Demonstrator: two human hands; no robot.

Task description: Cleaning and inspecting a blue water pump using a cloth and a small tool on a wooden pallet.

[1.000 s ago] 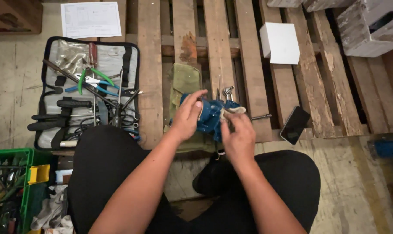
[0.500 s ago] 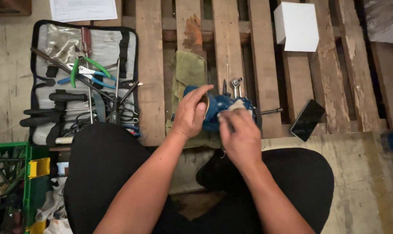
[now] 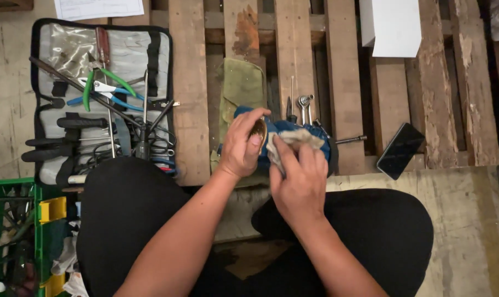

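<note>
Here, seen from above, the left hand (image 3: 239, 147) has its fingers curled closed around a small round brass-coloured part (image 3: 258, 132), held just over a blue cloth bundle (image 3: 310, 137) on the wooden pallet (image 3: 189, 82). The right hand (image 3: 300, 184) pinches a crumpled pale rag (image 3: 291, 141) between closed fingers, the rag touching the brass part. Behind the bundle stand a wrench head (image 3: 304, 102) and thin metal rods; an olive canvas pouch (image 3: 241, 88) lies beneath and to the left. An opened tool roll (image 3: 101, 99) with pliers and screwdrivers lies far left. A dark phone (image 3: 400, 150) rests to the right, a white box (image 3: 395, 26) above it, and a green crate (image 3: 18, 236) at lower left.
</note>
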